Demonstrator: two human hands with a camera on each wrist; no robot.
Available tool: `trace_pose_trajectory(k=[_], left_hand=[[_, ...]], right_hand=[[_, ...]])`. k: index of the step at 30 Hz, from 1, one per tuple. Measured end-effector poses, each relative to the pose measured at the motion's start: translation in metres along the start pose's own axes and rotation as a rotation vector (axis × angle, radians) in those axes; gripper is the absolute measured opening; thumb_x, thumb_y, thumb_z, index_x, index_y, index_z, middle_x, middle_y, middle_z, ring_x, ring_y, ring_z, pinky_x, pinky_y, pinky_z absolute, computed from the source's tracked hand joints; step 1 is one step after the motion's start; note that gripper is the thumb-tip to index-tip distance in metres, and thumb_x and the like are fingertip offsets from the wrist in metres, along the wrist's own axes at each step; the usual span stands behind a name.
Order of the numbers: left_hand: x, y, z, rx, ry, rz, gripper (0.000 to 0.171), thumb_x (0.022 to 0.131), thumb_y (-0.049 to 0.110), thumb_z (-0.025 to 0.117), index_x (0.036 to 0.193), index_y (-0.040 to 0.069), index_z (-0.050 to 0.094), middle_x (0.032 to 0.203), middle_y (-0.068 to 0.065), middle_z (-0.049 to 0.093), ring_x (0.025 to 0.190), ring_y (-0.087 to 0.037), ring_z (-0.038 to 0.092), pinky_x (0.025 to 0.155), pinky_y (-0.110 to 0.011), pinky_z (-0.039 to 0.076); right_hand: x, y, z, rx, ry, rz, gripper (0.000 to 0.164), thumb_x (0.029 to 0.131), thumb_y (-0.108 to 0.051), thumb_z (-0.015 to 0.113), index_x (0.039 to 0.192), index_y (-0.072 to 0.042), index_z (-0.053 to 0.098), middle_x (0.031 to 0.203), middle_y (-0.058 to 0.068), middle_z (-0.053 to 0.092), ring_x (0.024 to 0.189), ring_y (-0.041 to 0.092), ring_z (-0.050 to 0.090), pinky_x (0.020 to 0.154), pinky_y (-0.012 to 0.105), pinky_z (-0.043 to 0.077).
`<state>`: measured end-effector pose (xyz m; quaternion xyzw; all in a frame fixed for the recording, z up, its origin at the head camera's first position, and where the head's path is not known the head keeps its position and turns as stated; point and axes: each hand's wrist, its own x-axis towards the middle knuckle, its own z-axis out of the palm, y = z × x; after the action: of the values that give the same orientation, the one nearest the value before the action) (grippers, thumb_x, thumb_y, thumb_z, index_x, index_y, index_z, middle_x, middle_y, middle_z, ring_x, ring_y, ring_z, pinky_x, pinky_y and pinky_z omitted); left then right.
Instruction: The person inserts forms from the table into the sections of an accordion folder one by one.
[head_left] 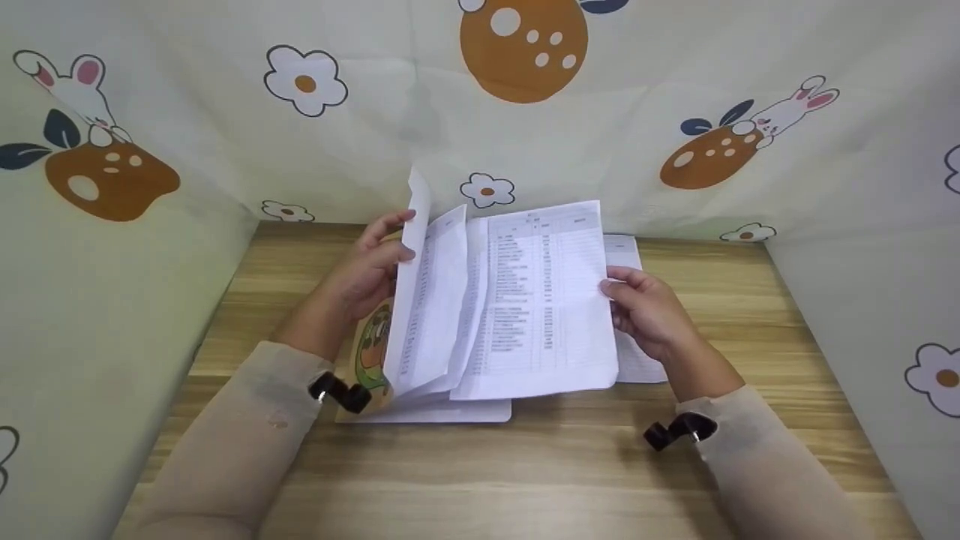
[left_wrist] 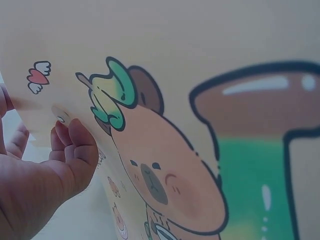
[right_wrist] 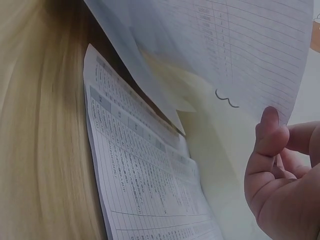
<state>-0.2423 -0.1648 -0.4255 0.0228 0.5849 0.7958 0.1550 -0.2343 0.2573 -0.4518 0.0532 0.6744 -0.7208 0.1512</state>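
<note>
In the head view, a person sits at a wooden bench [head_left: 525, 465] with a cloth wall [head_left: 187, 112] of bunnies and flowers all around it. The left hand [head_left: 367, 274] holds up the cover of a cartoon folder [head_left: 371, 349], and its grip is curled on the top edge, with a few white pages [head_left: 431, 300] standing up beside it. The right hand [head_left: 645, 307] pinches the side of one printed sheet [head_left: 544, 300] that lies over the middle of the folder. Another sheet [head_left: 637, 360] lies flat on the bench under that hand. In the left wrist view, the folder cover [left_wrist: 200, 150] looks smooth and shiny, with a round brown animal that wears a green leaf. The fingers [left_wrist: 75, 145] curl against it. In the right wrist view, the thumb [right_wrist: 270, 135] presses the thin sheet [right_wrist: 240, 45], which is soft and bends a little. The flat sheet [right_wrist: 135, 165] below has small rows of print, and the wood beside it is pale with streaks. The paper is thin, so a hard pull could tear or crease it. The loose standing pages could flop down or slide out if the left hand tips the cover too far.
</note>
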Motion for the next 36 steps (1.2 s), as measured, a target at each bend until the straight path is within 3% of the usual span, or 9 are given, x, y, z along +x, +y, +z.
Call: trace_pose_trajectory(k=[13,26,32,36], left_hand=[[0.000,0.001,0.002,0.033,0.009,0.002,0.066,0.098,0.001,0.052,0.158,0.027,0.040,0.156,-0.024,0.044,0.126,-0.042,0.060,0.090,-0.041,0.061],[-0.001,0.001,0.003,0.032,0.012,-0.001,0.066,0.099,0.001,0.052,0.158,0.027,0.040,0.160,-0.025,0.041,0.131,-0.043,0.057,0.094,-0.043,0.060],[-0.001,0.000,0.003,0.042,0.007,-0.001,0.067,0.099,0.002,0.052,0.160,0.027,0.039,0.163,-0.025,0.039,0.135,-0.045,0.054,0.101,-0.048,0.057],[-0.001,0.000,0.004,0.039,0.009,0.002,0.066,0.099,0.002,0.053,0.159,0.027,0.040,0.162,-0.024,0.040,0.133,-0.045,0.055,0.098,-0.045,0.058]], right_hand=[[0.009,0.003,0.010,-0.013,-0.008,0.014,0.031,0.106,-0.014,0.062,0.136,-0.007,0.059,0.087,-0.008,0.071,0.066,0.006,0.059,0.061,0.019,0.050],[0.013,0.007,0.035,-0.023,-0.050,0.017,0.036,0.106,-0.013,0.062,0.140,-0.002,0.062,0.095,-0.004,0.076,0.073,0.009,0.067,0.064,0.022,0.054],[0.016,0.010,0.051,-0.036,-0.070,0.023,0.036,0.106,-0.014,0.062,0.141,-0.003,0.062,0.094,-0.004,0.075,0.074,0.010,0.066,0.064,0.021,0.053],[0.021,0.012,0.062,-0.036,-0.080,0.024,0.038,0.105,-0.013,0.062,0.142,-0.003,0.062,0.093,-0.003,0.074,0.075,0.010,0.066,0.064,0.022,0.053]])
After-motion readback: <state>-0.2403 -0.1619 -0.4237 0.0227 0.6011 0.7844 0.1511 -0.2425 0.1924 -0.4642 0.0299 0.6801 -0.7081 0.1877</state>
